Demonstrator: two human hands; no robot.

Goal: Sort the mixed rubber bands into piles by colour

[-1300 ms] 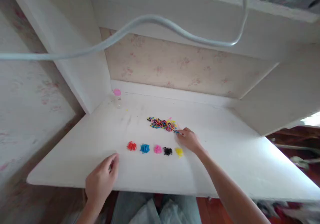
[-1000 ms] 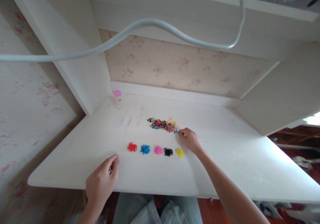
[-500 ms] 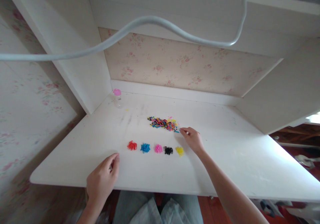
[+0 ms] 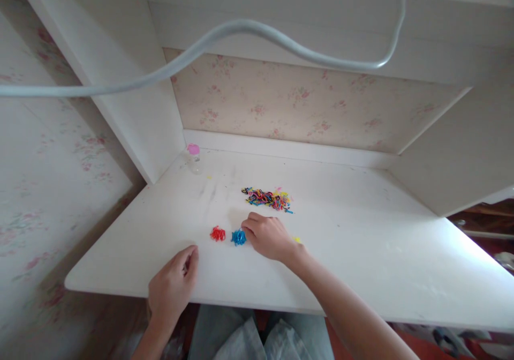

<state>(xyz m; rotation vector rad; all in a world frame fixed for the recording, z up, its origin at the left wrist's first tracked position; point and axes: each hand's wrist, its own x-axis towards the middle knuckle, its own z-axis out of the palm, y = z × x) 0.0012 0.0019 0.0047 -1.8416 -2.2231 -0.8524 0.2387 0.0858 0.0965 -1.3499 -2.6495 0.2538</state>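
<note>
My right hand reaches over the row of small sorted piles, its fingers pinched at the right side of the blue rubber band pile. Whatever the fingertips hold is too small to make out. Left of the blue pile lies a red rubber band pile. A bit of the yellow pile shows beyond my wrist; the pink and black piles are hidden under the hand. Behind is a mixed heap of coloured rubber bands. My left hand rests closed near the desk's front edge, its palm hidden.
A clear jar with a pink lid stands at the back left of the white desk. One yellow bit lies near it. A pale cable crosses the upper view, and side panels flank the desk.
My right hand has moved left and nearer, from the right end of the mixed heap to the blue pile, covering the pink and black piles. The left hand stays closed in place.
</note>
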